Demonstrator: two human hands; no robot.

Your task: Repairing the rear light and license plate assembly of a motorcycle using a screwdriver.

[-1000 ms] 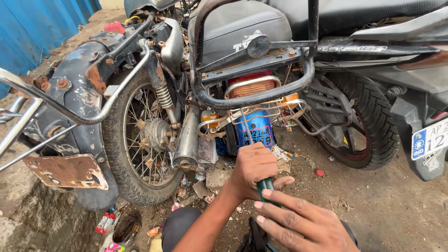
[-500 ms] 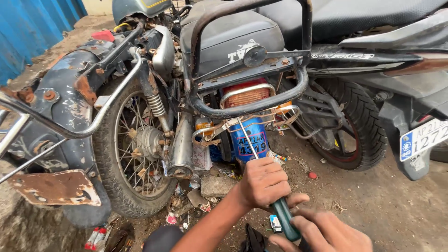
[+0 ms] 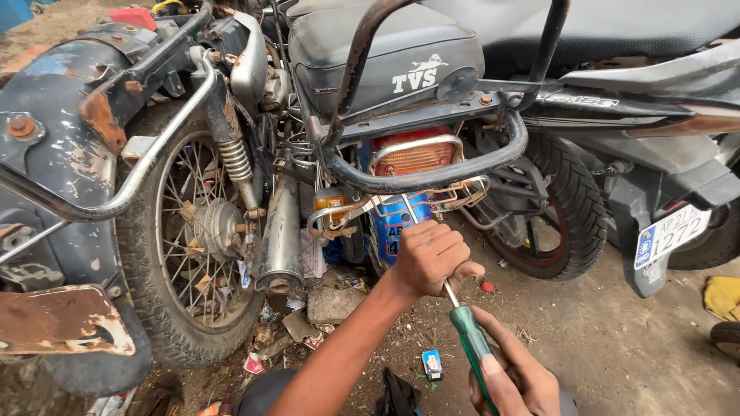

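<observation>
The screwdriver runs diagonally from the lower right up toward the rear of the motorcycle. The left hand is clenched around the bare metal shaft, just below the tail light; the fingers wrap it fully, so the shaft passes through the fist. The right hand grasps the green handle at the lower frame edge, with its fingers curled along the grip. The two hands sit close together, one above the other along the tool.

Count: one screwdriver, two hands, one red-orange tail light, one blue plate beneath it. Two spoked or tyred wheels are in view: the rusty left wheel and the right tyre.

The screwdriver has a slim silver shaft and a translucent green handle. Its tip is hidden among the bent wire bracket under the light.
</observation>
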